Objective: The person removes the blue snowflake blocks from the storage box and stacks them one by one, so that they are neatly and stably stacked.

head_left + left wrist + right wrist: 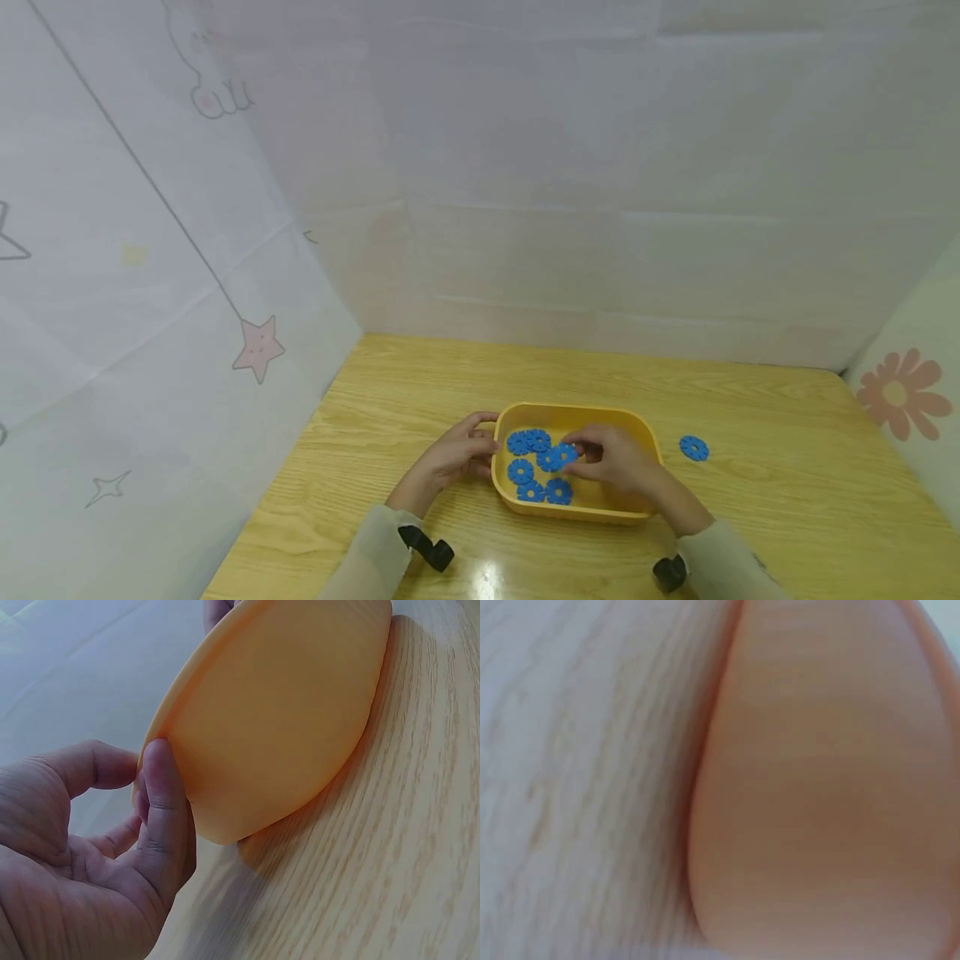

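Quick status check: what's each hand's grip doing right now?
Left hand: holding, fingers and thumb pinching the left end of the yellow bin.
Right hand: holding, pinching a blue disc over the bin's interior.

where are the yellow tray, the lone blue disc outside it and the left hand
yellow tray (577, 418): head view, back inner wall
lone blue disc (687, 446): head view, just left of its center
left hand (86, 892): left wrist view, palm

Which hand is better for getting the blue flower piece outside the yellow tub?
Probably the right hand: it's nearer the loose blue piece, though it pinches another piece inside the tub. The left hand grips the tub's opposite end.
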A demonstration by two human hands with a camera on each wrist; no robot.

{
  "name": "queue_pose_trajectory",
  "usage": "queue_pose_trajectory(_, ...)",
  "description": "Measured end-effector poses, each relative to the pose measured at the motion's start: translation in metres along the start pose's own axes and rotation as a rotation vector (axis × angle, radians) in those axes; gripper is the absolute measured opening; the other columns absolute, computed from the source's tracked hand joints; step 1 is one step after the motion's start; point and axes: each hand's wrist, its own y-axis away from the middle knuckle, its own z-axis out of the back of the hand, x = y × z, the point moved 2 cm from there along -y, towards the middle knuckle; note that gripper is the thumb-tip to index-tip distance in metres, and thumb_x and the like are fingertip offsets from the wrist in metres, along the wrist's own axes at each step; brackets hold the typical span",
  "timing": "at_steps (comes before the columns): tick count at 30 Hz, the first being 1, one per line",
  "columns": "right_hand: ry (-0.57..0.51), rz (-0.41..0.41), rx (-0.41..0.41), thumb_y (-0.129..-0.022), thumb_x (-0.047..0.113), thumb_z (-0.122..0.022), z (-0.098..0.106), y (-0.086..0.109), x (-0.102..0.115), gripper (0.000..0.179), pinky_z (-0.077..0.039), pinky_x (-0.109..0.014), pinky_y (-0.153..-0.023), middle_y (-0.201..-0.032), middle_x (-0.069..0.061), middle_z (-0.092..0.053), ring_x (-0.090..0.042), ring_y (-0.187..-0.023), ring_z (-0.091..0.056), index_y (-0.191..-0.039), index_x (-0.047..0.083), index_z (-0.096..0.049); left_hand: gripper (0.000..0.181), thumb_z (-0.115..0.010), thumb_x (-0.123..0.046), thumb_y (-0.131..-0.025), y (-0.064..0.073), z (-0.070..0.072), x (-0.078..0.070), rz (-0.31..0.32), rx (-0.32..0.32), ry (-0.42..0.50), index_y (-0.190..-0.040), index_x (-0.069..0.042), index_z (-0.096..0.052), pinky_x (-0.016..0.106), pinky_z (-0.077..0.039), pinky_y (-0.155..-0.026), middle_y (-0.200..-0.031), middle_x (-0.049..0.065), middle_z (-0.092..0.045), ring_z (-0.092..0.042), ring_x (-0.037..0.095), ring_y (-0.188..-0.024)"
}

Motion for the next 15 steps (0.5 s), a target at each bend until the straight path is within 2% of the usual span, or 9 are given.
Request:
queue_pose_trajectory(5,0.038,-0.004,-0.068,-0.090,0.030,-0.078,0.013,0.008,-0.001,0.038,-0.051,-0.023,-0.066,-0.089,0.008,-0.058,-0.004,-0.075,-0.052,-0.119,0.007,-0.071,0.059,-0.063,-0.004,-0.094,0.000,0.000,0.000,0.003,-0.003,0.004,-0.149,-0.007,-0.041,0.026,-0.057,-0.060,-0.105,0.015,-0.064,-0.063,0.013,-0.072)
queue_pose_trajectory(15,0.068,0.003,-0.259,-0.088,0.025,-0.080,0.039,0.029,-0.003,0.028,-0.052,-0.025,-0.064,-0.087,0.009,-0.058,-0.005,-0.074,-0.055,-0.113,0.015,-0.074,0.058,-0.061,-0.002,-0.094,0.000,-0.001,-0.001,0.002,0.004,0.014,-0.149,-0.007,-0.041,0.027,-0.057,-0.060,-0.106,0.017,-0.063,-0.063,0.013,-0.071)
